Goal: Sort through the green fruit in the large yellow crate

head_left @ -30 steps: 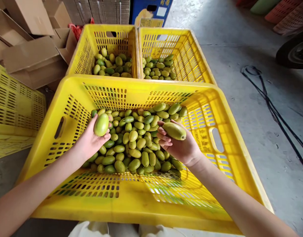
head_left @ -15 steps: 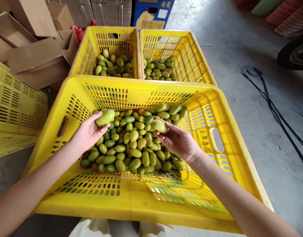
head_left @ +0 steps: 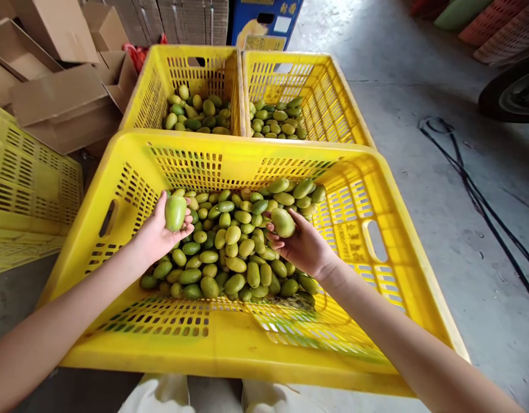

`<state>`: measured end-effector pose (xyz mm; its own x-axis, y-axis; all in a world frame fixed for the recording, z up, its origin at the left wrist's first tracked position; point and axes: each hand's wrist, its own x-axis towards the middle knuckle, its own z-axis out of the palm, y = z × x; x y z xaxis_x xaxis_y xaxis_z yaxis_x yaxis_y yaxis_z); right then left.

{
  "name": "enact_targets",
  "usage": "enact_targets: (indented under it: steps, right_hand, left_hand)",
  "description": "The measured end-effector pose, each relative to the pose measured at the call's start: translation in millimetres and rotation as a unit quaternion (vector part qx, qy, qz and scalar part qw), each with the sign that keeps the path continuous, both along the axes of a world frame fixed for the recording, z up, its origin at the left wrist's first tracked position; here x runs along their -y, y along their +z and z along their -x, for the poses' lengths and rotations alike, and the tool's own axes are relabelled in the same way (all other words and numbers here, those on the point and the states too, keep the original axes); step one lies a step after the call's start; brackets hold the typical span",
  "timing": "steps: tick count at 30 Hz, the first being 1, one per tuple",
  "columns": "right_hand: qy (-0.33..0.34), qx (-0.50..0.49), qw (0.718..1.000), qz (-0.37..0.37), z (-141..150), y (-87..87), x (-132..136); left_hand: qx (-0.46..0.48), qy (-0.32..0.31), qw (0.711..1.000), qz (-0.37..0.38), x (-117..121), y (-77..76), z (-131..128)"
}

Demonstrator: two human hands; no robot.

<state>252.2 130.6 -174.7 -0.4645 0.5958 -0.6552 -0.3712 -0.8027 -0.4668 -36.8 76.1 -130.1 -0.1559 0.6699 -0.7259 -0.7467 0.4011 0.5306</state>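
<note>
Grey concrete floor [head_left: 402,143] shows mostly on the right, its far part washed out by glare. On it, the large yellow slotted plastic crate [head_left: 230,350] stands nearest, its base mostly hidden under fruit; the raised lettering on its right wall is hard to read. Its far rim hides the lower near parts of two more yellow slotted plastic crates, one far left [head_left: 146,103] and one far right [head_left: 346,106], set side by side. Another yellow slotted plastic crate [head_left: 32,172] is cut off at the left edge. Beyond it, open brown cardboard boxes [head_left: 58,97] overlap too much to count. One blue printed carton [head_left: 242,11] is cut off at the far edge, and one black tyre [head_left: 494,94] at the right.

Two bare hands hang over the near crate, well inside its left and right walls, with a wide gap between them. The left hand [head_left: 156,235] is closed round one smooth pale green oval fruit [head_left: 175,213], held roughly upright; the right hand [head_left: 305,246] grips one dull green rounded fruit [head_left: 283,222], its fingers partly hidden behind it. Below lie dozens of green and yellowish oval fruits [head_left: 233,252], the hands covering some.
</note>
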Motion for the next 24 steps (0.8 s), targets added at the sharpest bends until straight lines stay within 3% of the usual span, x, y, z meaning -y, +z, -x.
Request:
enact_targets:
  steps: [5, 10, 15, 20, 24]
  right_hand:
    - [0.03, 0.004, 0.999, -0.026, 10, 6.9, 7]
    - [0.033, 0.005, 0.997, -0.069, 11, 6.6, 7]
    - [0.017, 0.019, 0.999, -0.044, 10, 10.2, 5]
    - [-0.015, 0.017, 0.998, -0.065, 11, 9.1, 7]
    - [-0.042, 0.021, 0.996, -0.078, 11, 5.2, 9]
  left_hand:
    - [0.028, -0.033, 0.999, 0.014, 1, 9.8, -4]
    - [-0.006, -0.038, 0.999, -0.002, 4, 10.3, -3]
    - [-0.042, -0.019, 0.999, -0.013, 1, 4.6, -1]
    - [-0.047, 0.05, 0.997, -0.042, -2, -5.5, 1]
    - [-0.048, 0.066, 0.996, -0.032, -3, -9.3, 3]
